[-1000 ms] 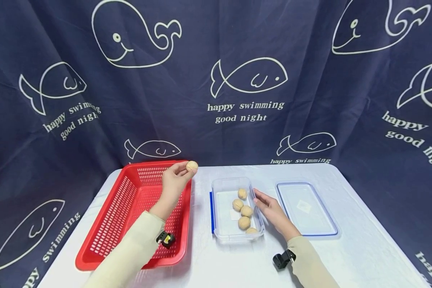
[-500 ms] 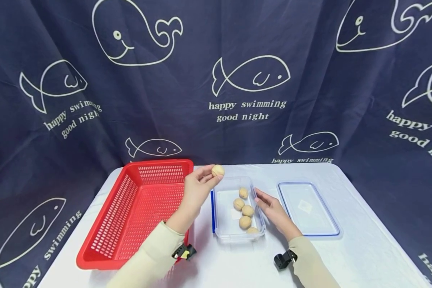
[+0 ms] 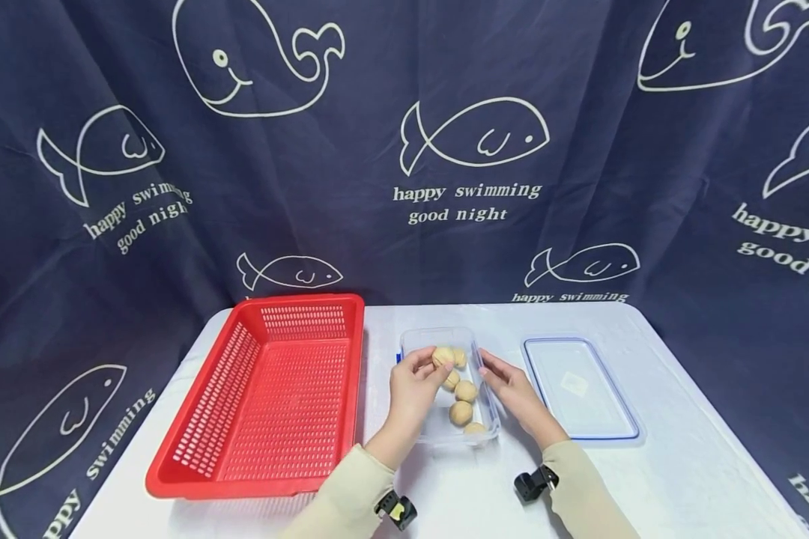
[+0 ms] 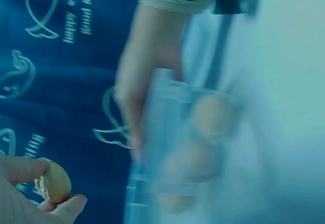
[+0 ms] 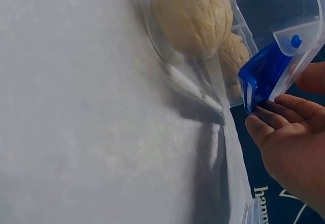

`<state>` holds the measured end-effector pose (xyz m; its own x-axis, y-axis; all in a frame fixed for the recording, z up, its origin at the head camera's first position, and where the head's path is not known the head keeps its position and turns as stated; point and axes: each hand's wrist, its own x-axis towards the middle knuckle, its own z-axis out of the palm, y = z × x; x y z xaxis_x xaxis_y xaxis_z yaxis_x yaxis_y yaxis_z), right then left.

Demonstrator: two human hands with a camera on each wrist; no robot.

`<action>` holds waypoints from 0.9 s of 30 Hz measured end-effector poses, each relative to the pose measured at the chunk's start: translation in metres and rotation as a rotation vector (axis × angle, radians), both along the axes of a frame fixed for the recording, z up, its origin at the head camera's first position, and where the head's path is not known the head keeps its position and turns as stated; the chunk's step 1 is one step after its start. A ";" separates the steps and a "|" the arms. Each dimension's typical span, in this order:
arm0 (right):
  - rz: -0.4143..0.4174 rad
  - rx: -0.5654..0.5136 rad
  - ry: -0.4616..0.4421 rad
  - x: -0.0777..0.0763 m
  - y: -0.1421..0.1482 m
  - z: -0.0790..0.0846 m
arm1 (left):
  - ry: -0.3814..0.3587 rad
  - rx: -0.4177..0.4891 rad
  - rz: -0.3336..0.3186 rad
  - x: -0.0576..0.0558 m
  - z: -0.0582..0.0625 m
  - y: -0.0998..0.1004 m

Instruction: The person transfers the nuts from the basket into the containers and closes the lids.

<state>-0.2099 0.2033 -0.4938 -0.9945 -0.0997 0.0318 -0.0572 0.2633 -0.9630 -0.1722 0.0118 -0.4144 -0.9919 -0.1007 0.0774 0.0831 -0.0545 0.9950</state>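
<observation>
My left hand pinches a walnut between thumb and fingertips over the far part of a clear plastic box. In the left wrist view the same walnut shows between the fingers. Several walnuts lie in the box, mostly along its right side. My right hand rests against the box's right wall, its fingers extended. In the right wrist view its fingertips touch a blue latch flap on the box. The left wrist view is blurred around the box.
A red perforated basket stands left of the box, with no walnuts visible inside. The blue-edged clear lid lies flat to the right. A white cloth covers the table, and a dark blue printed curtain hangs behind it.
My left hand has carried the walnut rightward from above the basket's edge and down over the box. My right hand has stayed against the box's right side.
</observation>
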 end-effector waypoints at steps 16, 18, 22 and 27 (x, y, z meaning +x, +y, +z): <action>0.000 0.001 0.010 -0.001 0.002 0.000 | 0.097 -0.570 0.104 -0.011 -0.060 0.021; -0.002 0.000 0.007 -0.001 0.002 0.000 | 0.090 -0.616 0.105 -0.009 -0.060 0.022; -0.001 -0.004 0.001 -0.001 0.002 0.001 | 0.061 -0.691 0.084 -0.008 -0.059 0.024; 0.005 -0.013 -0.008 0.000 0.002 0.000 | 0.037 -0.796 0.047 -0.007 -0.062 0.025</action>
<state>-0.2096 0.2048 -0.4941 -0.9943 -0.1041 0.0247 -0.0503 0.2505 -0.9668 -0.1790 0.0371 -0.4760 -0.9834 -0.0435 0.1761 0.1009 0.6754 0.7305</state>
